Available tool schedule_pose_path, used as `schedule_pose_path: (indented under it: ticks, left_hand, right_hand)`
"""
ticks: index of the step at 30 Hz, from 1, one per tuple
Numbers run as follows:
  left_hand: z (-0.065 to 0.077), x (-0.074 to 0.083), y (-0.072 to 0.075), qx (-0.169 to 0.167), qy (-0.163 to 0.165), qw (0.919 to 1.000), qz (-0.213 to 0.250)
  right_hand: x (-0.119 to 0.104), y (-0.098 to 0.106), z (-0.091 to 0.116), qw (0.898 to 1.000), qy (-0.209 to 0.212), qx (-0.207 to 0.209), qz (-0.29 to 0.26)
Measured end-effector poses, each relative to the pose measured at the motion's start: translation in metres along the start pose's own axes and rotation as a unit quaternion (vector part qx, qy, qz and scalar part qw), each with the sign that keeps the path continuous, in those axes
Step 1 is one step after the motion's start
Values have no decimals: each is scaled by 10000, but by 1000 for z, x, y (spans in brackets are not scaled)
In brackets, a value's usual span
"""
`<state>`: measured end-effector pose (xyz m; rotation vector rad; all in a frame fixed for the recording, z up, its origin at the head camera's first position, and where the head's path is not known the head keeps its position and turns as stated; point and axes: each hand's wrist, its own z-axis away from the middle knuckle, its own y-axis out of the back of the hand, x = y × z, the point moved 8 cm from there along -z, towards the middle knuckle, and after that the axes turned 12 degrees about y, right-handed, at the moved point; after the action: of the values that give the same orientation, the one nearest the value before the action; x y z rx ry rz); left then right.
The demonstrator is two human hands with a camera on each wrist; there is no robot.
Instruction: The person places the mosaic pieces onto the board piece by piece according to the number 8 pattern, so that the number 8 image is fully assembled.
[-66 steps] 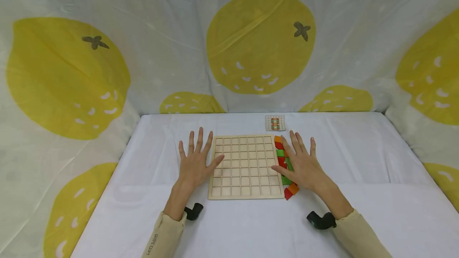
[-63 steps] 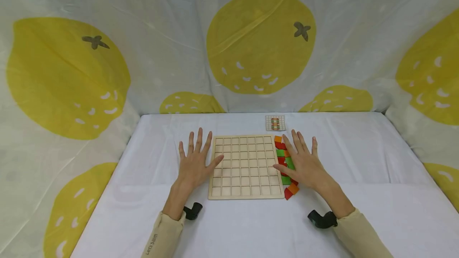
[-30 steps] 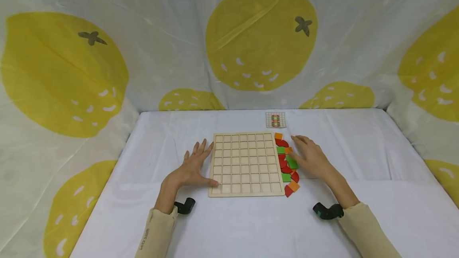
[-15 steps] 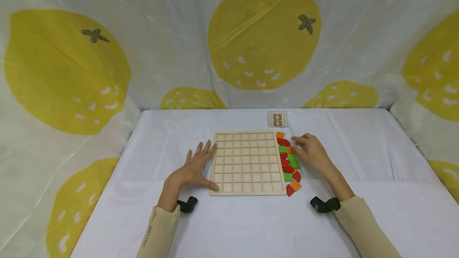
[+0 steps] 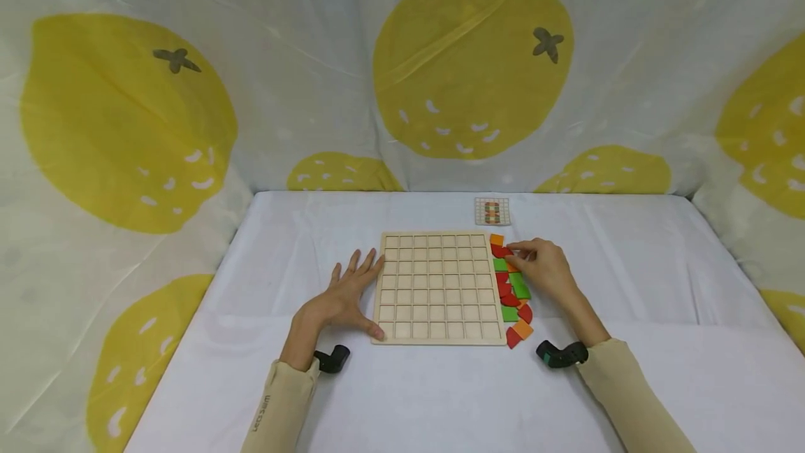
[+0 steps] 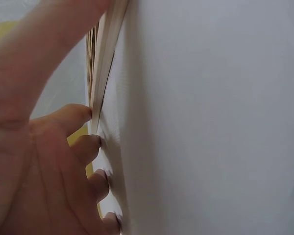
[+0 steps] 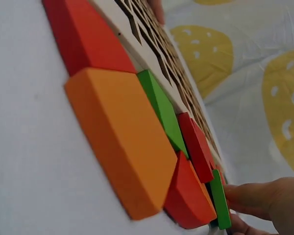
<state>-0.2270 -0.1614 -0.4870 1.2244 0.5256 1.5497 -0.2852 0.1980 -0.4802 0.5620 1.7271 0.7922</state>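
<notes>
A wooden grid board lies flat on the table. My left hand has its fingers spread, with thumb and index fingertip on the board's left edge; the left wrist view shows an index fingertip against that edge. Along the right side lie red, green and orange flat blocks, among them an orange block at the far end. My right hand pinches a red block near the far right corner between thumb and index finger. In the right wrist view, a green block partly hides these fingertips.
A small pattern card with a printed grid lies behind the board. Nearer me, a green block, an orange block and several others lie loose. A curtain with yellow fruit prints hangs behind the table.
Earlier both hands were spread over the board's sides. The left hand has come nearer me onto the board's edge. The right hand has drawn its fingers together and reached the red block.
</notes>
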Motion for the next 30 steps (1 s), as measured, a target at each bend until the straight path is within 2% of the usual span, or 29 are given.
schedule_pose_path:
  ticks: [7, 16, 24, 30]
  left_hand:
    - [-1, -1, -1, -14, 38, 10000, -61]
    - [-1, 1, 0, -26, 0, 10000, 2]
    - [-1, -1, -3, -20, 34, 10000, -5]
    - [-1, -1, -2, -44, 32, 10000, -13]
  right_hand:
    - [2, 1, -2, 9996, -242, -35, -158]
    - [17, 11, 2, 9962, -711, 80, -491]
    - [34, 17, 4, 9950, -784, 422, -459]
    - [42, 19, 4, 9955, -602, 517, -518]
